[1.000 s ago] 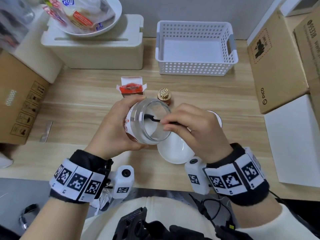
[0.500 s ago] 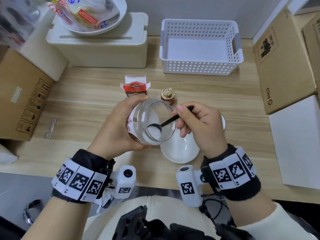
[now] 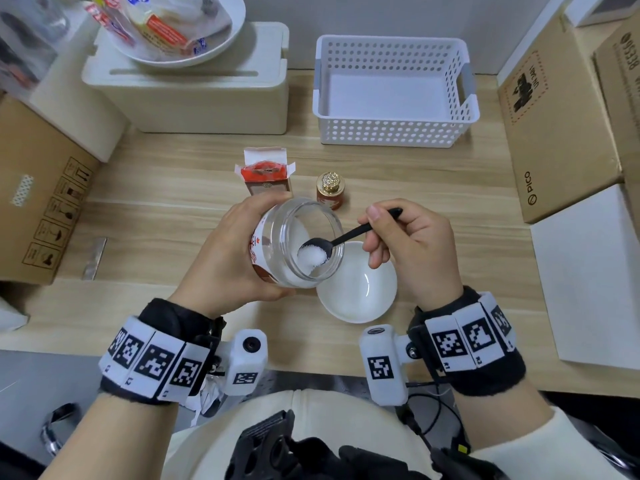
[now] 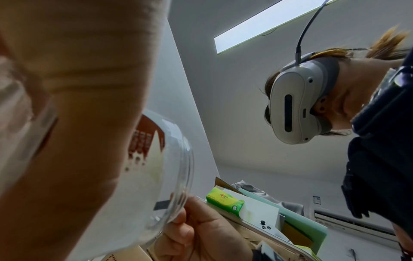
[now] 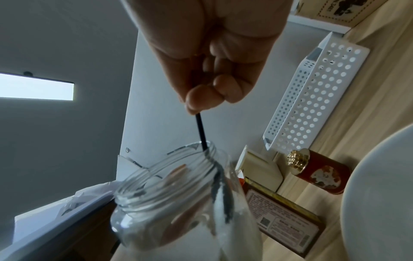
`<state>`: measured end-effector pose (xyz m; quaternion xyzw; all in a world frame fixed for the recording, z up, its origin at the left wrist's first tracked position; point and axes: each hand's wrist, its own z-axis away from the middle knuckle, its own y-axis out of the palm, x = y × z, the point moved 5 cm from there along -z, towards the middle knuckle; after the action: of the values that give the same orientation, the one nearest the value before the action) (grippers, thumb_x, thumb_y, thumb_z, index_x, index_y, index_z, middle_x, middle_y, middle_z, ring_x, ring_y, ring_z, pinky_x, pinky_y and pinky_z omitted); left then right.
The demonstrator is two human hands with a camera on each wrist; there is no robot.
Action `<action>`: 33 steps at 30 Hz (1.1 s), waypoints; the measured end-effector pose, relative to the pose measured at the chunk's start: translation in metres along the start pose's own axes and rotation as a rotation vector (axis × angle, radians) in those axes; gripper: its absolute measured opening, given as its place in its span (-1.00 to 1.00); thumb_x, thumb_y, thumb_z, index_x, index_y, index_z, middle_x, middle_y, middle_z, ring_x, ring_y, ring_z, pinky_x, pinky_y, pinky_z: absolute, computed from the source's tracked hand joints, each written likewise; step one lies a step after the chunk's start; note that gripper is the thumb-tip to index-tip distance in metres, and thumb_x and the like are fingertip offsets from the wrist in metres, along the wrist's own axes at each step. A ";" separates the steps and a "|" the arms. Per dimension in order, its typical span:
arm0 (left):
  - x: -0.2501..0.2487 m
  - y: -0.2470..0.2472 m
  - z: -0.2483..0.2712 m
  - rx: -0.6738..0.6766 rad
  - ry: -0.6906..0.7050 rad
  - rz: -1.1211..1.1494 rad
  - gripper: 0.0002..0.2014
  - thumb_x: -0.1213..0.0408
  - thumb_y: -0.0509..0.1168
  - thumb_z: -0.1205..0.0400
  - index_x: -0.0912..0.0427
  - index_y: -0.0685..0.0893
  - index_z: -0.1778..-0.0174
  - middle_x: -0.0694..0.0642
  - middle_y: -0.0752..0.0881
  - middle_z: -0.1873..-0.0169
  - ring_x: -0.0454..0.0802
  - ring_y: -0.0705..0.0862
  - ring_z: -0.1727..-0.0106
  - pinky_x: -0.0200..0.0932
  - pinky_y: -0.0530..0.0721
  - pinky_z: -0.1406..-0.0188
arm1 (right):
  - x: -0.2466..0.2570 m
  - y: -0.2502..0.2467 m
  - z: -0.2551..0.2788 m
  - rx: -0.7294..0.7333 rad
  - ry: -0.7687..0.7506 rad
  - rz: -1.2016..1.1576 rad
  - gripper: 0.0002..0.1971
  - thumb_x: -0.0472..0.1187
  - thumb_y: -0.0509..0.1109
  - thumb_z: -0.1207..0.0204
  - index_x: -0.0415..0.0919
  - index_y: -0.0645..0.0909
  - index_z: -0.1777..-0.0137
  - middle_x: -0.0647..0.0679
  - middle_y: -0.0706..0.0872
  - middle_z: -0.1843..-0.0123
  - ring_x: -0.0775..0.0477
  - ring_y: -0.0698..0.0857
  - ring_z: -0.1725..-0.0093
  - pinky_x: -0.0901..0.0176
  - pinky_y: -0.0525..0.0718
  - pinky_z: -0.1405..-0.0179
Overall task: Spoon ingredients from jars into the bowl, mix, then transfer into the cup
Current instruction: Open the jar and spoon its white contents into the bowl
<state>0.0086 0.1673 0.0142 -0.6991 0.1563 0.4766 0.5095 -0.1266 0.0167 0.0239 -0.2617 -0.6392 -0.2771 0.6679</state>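
My left hand point(image 3: 228, 258) grips a clear glass jar point(image 3: 294, 244) with a red-and-white label, tilted with its mouth toward me over the table. My right hand point(image 3: 408, 247) pinches the handle of a thin black spoon point(image 3: 349, 235). The spoon's bowl sits inside the jar mouth heaped with white granules point(image 3: 311, 256). A white bowl point(image 3: 367, 296) stands on the table just below and right of the jar. In the right wrist view the spoon point(image 5: 201, 132) enters the jar point(image 5: 178, 194). The left wrist view shows the jar point(image 4: 156, 176) close up against my palm. I see no cup.
An opened red carton point(image 3: 266, 174) and a small red jar with a gold lid point(image 3: 330, 190) stand behind the glass jar. A white perforated basket point(image 3: 394, 95) sits at the back. Cardboard boxes point(image 3: 557, 126) line the right side, and another the left.
The spoon has dipped into the jar and come up loaded with white granules. My right hand has swung right and turned so the handle points up-right. The jar stays tilted in my left hand.
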 end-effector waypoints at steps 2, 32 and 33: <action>0.000 0.001 0.000 0.002 0.001 -0.002 -0.09 0.04 0.52 -0.04 -0.30 0.32 -0.34 -0.16 0.53 -0.33 -0.05 0.54 -0.35 0.02 0.51 -0.35 | -0.001 0.000 0.000 0.010 -0.003 -0.002 -0.77 -0.31 0.29 -0.56 -0.11 0.65 0.30 0.05 0.63 0.60 0.10 0.53 0.66 0.39 0.48 0.59; 0.023 0.014 -0.005 -0.099 -0.035 0.269 -0.02 0.10 0.61 0.00 -0.14 0.29 -0.33 -0.09 0.51 -0.32 -0.22 0.50 -0.39 -0.38 0.43 -0.35 | -0.075 -0.063 0.031 0.042 -0.062 0.287 -0.86 -0.09 0.34 -0.43 -0.08 0.71 0.18 0.12 0.65 0.37 0.13 0.61 0.47 0.28 0.57 0.33; 0.023 0.015 -0.006 -0.097 -0.035 0.271 -0.02 0.10 0.61 0.01 -0.15 0.29 -0.33 -0.07 0.51 -0.32 -0.21 0.50 -0.39 -0.38 0.44 -0.35 | -0.072 -0.064 0.030 0.031 -0.060 0.272 -0.89 -0.12 0.36 -0.44 -0.06 0.71 0.19 0.14 0.67 0.37 0.14 0.61 0.47 0.31 0.59 0.34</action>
<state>0.0125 0.1621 -0.0125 -0.6870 0.2173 0.5600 0.4089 -0.1957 -0.0051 -0.0473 -0.3439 -0.6218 -0.1662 0.6838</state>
